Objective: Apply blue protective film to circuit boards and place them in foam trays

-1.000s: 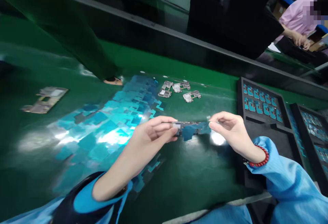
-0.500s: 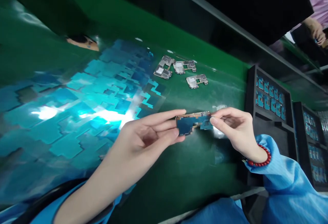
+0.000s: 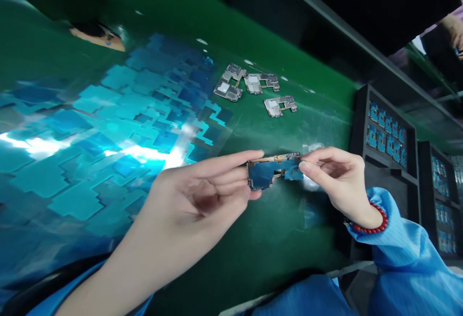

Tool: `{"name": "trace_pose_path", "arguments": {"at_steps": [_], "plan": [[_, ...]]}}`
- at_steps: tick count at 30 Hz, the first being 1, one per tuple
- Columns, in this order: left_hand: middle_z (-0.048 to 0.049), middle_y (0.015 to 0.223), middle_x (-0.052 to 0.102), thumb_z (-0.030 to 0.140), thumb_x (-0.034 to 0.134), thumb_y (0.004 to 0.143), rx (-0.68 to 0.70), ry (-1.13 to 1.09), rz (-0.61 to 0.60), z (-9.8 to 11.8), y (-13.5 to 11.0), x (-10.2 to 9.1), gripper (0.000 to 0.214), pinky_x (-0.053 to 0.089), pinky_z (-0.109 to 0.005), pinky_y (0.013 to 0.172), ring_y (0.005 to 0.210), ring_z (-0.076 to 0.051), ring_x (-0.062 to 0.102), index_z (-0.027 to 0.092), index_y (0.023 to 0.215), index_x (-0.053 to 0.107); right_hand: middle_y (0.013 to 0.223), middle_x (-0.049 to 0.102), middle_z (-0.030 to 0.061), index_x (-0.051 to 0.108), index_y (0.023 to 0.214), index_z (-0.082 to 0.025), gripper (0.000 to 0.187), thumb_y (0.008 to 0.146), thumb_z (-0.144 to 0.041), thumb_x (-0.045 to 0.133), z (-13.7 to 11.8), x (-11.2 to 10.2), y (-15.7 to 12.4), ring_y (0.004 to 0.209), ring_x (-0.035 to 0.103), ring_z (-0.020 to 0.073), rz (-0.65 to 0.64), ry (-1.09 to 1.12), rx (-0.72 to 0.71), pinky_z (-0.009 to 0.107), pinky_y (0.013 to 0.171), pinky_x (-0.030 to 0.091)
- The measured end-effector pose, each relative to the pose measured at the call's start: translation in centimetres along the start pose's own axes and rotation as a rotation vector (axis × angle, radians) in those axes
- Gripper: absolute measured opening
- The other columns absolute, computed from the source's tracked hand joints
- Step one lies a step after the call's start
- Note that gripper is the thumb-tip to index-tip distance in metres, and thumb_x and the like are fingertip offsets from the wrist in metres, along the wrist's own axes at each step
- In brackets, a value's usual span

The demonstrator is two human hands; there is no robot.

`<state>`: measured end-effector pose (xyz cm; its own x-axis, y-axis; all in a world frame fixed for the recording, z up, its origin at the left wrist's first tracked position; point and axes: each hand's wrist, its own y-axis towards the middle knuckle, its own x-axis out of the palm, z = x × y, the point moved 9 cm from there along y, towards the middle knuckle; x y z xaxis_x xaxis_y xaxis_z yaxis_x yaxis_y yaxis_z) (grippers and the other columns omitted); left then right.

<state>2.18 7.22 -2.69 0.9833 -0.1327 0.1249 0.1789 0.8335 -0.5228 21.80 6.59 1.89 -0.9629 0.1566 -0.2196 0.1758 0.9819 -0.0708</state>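
Note:
My left hand (image 3: 206, 190) grips the left end of a small circuit board (image 3: 249, 167) between thumb and fingers, its face turned toward me. A dark blue film (image 3: 264, 172) covers much of that face, with a lighter blue part at the right end. There my right hand (image 3: 338, 173) is pinched, thumb against forefinger, on the edge of the film; whether the board's edge is also in the pinch I cannot tell. Farther back on the green mat (image 3: 249, 128) lie three bare boards: one at the left (image 3: 228, 83), one in the middle (image 3: 261, 83), one nearer me (image 3: 279, 106).
Cut blue film pieces (image 3: 133, 123) spread over the mat's left side. A black tray (image 3: 390, 173) holding rows of blue-covered boards stands at right, with another tray (image 3: 427, 185) beyond. A clear plastic piece (image 3: 313, 181) lies behind my right hand. Another person's hand (image 3: 454, 29) shows at upper right.
My view has shifted slightly. Both hands keep their hold on the board and film, and the film's right part appears slightly shifted against the board.

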Motion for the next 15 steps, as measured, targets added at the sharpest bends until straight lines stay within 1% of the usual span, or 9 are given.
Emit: {"name": "trace_pose_path", "arguments": {"at_steps": [3, 7, 11, 15], "plan": [[0.0073, 0.072, 0.077, 0.021, 0.075, 0.058, 0.006, -0.011, 0.019, 0.05, -0.07, 0.03, 0.033, 0.059, -0.013, 0.067, 0.063, -0.013, 0.073, 0.031, 0.088, 0.078, 0.068, 0.073, -0.0011, 0.074, 0.071, -0.018, 0.009, 0.069, -0.012, 0.079, -0.17, 0.03, 0.01, 0.056, 0.067, 0.0104, 0.001, -0.02, -0.01, 0.019, 0.057, 0.06], [0.0084, 0.072, 0.076, 0.023, 0.073, 0.059, 0.023, -0.03, 0.039, 0.17, -0.2, 0.05, 0.03, 0.061, -0.017, 0.068, 0.06, -0.013, 0.072, 0.032, 0.088, 0.078, 0.067, 0.072, 0.0, 0.073, 0.07, -0.018, 0.008, 0.069, -0.019, 0.081, -0.04, -0.15, 0.01, 0.056, 0.067, 0.0112, 0.017, -0.07, -0.003, 0.02, 0.054, 0.06], [0.0066, 0.073, 0.077, 0.025, 0.075, 0.059, 0.013, -0.015, 0.035, 0.19, -0.27, 0.17, 0.03, 0.062, -0.02, 0.07, 0.062, -0.015, 0.072, 0.03, 0.089, 0.078, 0.069, 0.073, 0.0001, 0.073, 0.072, -0.018, 0.007, 0.07, -0.019, 0.08, 0.21, -0.17, -0.02, 0.058, 0.067, 0.0112, 0.016, -0.076, 0.008, 0.02, 0.054, 0.059], [0.0063, 0.072, 0.076, 0.025, 0.072, 0.06, 0.002, 0.003, 0.038, 0.17, -0.25, 0.13, 0.031, 0.062, -0.021, 0.071, 0.065, -0.017, 0.073, 0.03, 0.09, 0.077, 0.069, 0.072, 0.0005, 0.073, 0.071, -0.018, 0.007, 0.07, -0.02, 0.08, 0.28, -0.14, 0.02, 0.058, 0.067, 0.0119, 0.019, -0.078, 0.012, 0.02, 0.053, 0.059]]}}
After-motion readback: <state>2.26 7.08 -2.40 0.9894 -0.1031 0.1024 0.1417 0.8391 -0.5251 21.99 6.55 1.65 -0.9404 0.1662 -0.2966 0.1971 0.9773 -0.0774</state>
